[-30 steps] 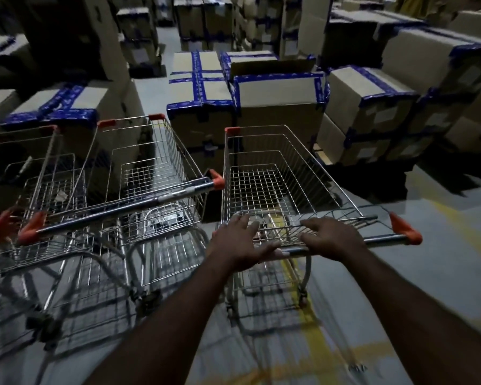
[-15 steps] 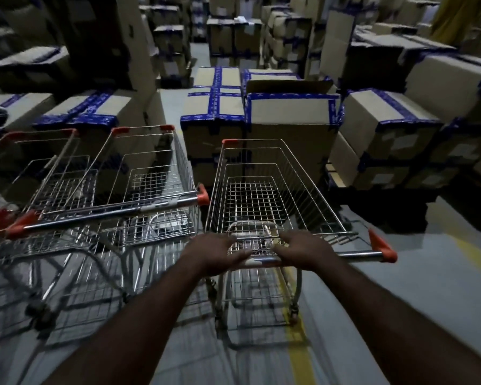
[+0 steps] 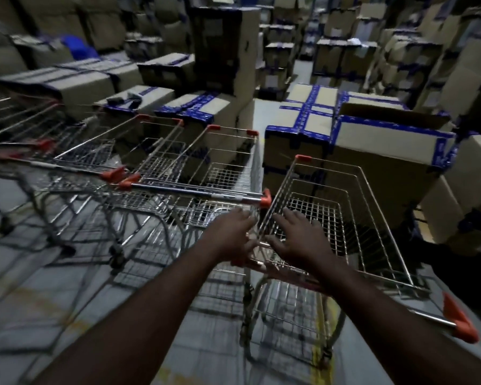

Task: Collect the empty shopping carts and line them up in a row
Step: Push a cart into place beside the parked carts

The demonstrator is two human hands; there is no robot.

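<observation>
The empty wire cart [image 3: 342, 218] with orange handle caps stands at right centre, its front close to the taped boxes. Its handle [image 3: 425, 312] runs down to the right. My left hand [image 3: 231, 234] is over the handle's left end, fingers stretched forward toward the neighbouring cart [image 3: 222, 168]. My right hand [image 3: 300, 240] hovers over the basket's rear edge with fingers spread, gripping nothing. The neighbouring cart's handle [image 3: 195, 192] lies just left of my hands. Two more carts [image 3: 106, 151] stand side by side further left, blurred.
Cardboard boxes [image 3: 383, 145] sealed with blue tape block the way ahead of the carts, and more stacks [image 3: 467, 176] crowd the right. A narrow aisle [image 3: 264, 107] leads back between them. A yellow floor line [image 3: 320, 354] runs under the right cart.
My view has swung left, showing more of the row. The right cart now sits close beside the neighbouring cart. Both hands have loosened from the handle, the right one with fingers spread.
</observation>
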